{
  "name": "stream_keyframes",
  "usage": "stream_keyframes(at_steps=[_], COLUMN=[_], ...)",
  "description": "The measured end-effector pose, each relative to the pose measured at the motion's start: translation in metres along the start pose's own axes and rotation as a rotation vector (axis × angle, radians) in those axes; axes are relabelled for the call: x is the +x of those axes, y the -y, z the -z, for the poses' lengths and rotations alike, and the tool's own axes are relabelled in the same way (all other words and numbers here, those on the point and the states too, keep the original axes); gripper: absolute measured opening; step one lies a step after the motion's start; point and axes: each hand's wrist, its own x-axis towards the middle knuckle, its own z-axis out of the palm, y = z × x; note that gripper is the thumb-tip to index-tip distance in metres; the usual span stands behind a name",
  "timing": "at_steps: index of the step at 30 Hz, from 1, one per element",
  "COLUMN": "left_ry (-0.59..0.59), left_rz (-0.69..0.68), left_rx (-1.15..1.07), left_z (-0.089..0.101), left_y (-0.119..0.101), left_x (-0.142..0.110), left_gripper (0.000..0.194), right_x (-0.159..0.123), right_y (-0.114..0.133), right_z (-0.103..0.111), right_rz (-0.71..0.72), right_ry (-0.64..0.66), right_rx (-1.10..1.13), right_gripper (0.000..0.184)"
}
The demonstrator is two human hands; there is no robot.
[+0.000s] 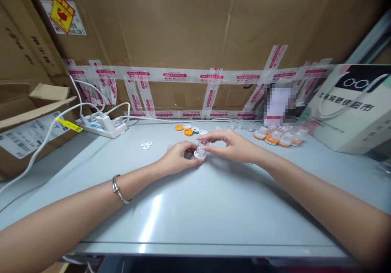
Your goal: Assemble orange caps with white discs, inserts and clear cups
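Observation:
Near the middle of the table, a small clear plastic container (pixel 202 147) stands on a white and orange base. My left hand (pixel 180 157) is closed around its lower part, thumb in front and fingers behind. From the right, my right hand (pixel 226 143) grips its clear upper part between thumb and fingers. Just behind lie several loose round caps, among them an orange cap (pixel 188 132) and a white cap (pixel 203 132). Some small white plastic pieces (pixel 146 145) lie to the left of my hands.
Finished-looking clear containers with orange bases (pixel 277 136) cluster at the back right, beside a paper bag (pixel 351 110). A power strip (pixel 105 127) with white cables stands at the back left near an open cardboard box (pixel 33 130). A large taped carton (pixel 171 28) walls off the back.

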Motion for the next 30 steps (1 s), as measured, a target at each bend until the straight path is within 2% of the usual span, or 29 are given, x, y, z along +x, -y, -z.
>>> stream_keyframes(at_steps=[10, 20, 30], left_ry=[0.0, 0.0, -0.001], left_rz=[0.015, 0.017, 0.022], left_rx=[0.009, 0.049, 0.041], left_z=[0.0, 0.0, -0.001], left_y=[0.0, -0.001, -0.001], left_x=[0.001, 0.002, 0.002], left_gripper=[0.034, 0.032, 0.03], right_x=[-0.001, 0.001, 0.005], right_y=[-0.003, -0.009, -0.009], right_z=[-0.005, -0.008, -0.014], right_rz=[0.174, 0.185, 0.254], right_ry=[0.059, 0.076, 0.047], right_rx=[-0.081, -0.12, -0.297], right_gripper=[0.032, 0.03, 0.026])
